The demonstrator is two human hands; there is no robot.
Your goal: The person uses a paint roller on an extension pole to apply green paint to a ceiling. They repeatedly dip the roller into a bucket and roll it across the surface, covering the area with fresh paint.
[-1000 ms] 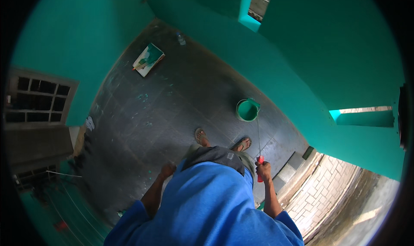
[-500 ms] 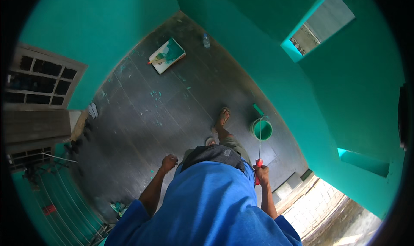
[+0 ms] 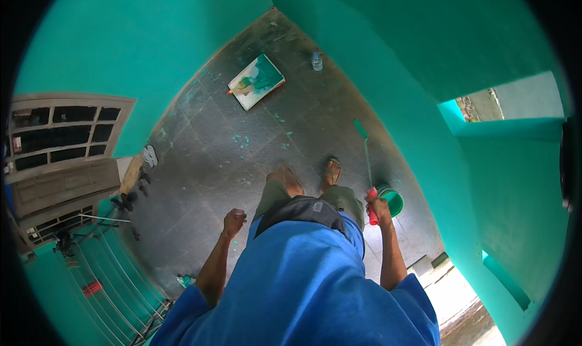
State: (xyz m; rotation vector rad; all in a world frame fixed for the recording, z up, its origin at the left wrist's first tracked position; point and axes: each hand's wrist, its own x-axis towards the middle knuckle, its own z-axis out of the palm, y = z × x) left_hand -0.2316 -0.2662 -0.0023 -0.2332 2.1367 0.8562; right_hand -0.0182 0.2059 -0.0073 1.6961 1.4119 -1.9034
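My right hand [image 3: 381, 209] grips the red handle of a paint roller [image 3: 372, 208]. Its thin metal rod points away from me, ending in a green-coated roller head low over the floor near the right wall. Beside that hand, partly behind it, stands a green paint bucket [image 3: 393, 201]. At my left side hangs my left hand [image 3: 234, 223], fingers curled in and nothing visible in them. Farther ahead on the floor, a white paint tray [image 3: 247, 102] is smeared with green paint; a paintbrush [image 3: 241, 86] with an orange-tipped handle lies in it.
A clear plastic bottle [image 3: 317, 62] stands near the right wall. Green paint spots dot the grey tiled floor [image 3: 212, 164]. Sandals [image 3: 150, 156] and other footwear lie along the left wall, near a metal drying rack [image 3: 118, 267]. A window opening [image 3: 506, 103] cuts the right wall.
I have stepped forward, my feet shifting, and the bucket now sits closer to my right hand. The roller head has gone from beside the bucket to beyond it. The roller stays in my right hand.
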